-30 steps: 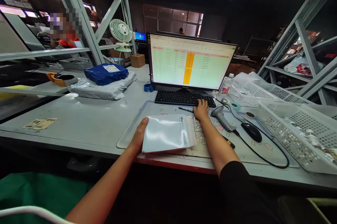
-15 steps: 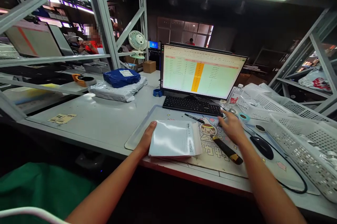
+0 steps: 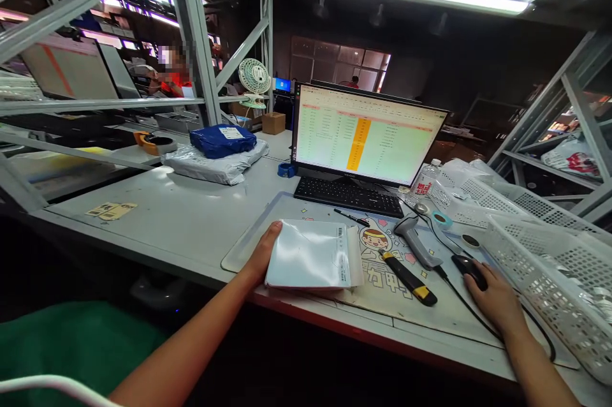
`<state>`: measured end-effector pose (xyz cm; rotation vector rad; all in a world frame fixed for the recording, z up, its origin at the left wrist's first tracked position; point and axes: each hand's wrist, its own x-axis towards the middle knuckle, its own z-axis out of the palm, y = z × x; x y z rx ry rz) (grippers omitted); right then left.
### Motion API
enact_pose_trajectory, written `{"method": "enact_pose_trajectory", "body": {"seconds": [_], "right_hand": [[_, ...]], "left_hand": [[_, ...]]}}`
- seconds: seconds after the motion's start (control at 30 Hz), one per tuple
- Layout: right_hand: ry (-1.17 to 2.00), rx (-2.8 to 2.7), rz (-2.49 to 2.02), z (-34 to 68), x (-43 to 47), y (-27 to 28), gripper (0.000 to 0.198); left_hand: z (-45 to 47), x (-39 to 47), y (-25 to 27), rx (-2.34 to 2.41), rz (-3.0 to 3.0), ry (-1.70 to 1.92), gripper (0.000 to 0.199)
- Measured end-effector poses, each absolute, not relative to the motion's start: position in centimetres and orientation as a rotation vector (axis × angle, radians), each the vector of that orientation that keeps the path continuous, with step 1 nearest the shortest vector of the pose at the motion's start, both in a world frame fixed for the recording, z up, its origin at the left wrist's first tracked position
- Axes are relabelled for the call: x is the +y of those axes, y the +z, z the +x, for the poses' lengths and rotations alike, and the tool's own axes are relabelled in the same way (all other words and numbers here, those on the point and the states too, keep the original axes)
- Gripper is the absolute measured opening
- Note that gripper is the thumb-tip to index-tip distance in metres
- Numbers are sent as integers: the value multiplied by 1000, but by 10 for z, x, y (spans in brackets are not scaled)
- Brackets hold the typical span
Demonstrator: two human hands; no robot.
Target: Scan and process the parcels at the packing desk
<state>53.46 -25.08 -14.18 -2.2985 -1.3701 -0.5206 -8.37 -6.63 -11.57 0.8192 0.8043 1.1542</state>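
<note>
Clamped pale blue package (image 3: 308,255) in left hand (image 3: 262,252) at front edge of bench (image 3: 162,219), curled right hand (image 3: 497,300) around black mouse (image 3: 463,263) near right edge of mat (image 3: 449,316).

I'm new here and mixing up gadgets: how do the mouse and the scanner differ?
The mouse is black; the scanner is grey. The mouse is rounded and compact; the scanner is longer, with a handle. The right hand is on the mouse; no hand touches the scanner. Both lie on the mat.
</note>
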Motion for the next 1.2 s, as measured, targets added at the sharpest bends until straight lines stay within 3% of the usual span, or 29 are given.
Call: {"method": "enact_pose_trajectory", "body": {"seconds": [0.8,1.2], "right_hand": [[-450,-1426,-2385,522,-245,-132,72],[-410,-1423,-2213,521,-245,-132,75]], "left_hand": [[-83,-70,-116,856,826,1165,56],[-84,-60,-129,876,921,1239,73]]}}
